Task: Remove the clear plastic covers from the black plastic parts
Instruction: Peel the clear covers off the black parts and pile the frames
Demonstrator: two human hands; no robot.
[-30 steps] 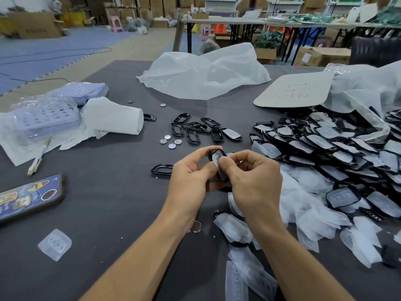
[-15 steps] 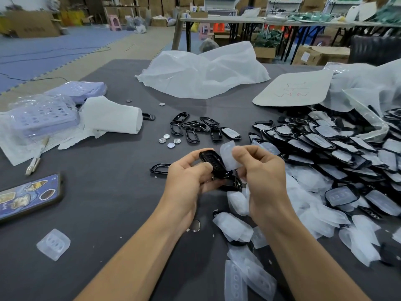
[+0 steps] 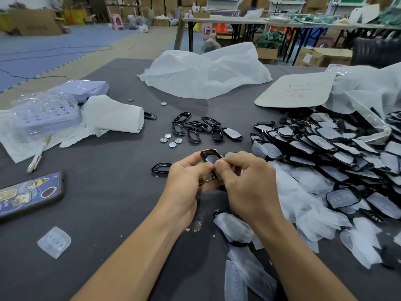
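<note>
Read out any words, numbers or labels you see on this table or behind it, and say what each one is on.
No text can be read for certain.
Pale board: red handwritten marks, upside down, not legible.
Phone case: cartoon pictures, no readable words.
Far-left cardboard box: faint print, blurred.
White label on right-hand box: too small.

Matt grey cloth covers the table (image 3: 104, 213). The black frames (image 3: 196, 135) are glossy plastic; the coins (image 3: 171, 141) at their eight o'clock are shiny metal. At four o'clock the covers (image 3: 303, 192) look frosted, translucent plastic; at twelve, a bag (image 3: 206, 72) of thin crinkled film.
</note>
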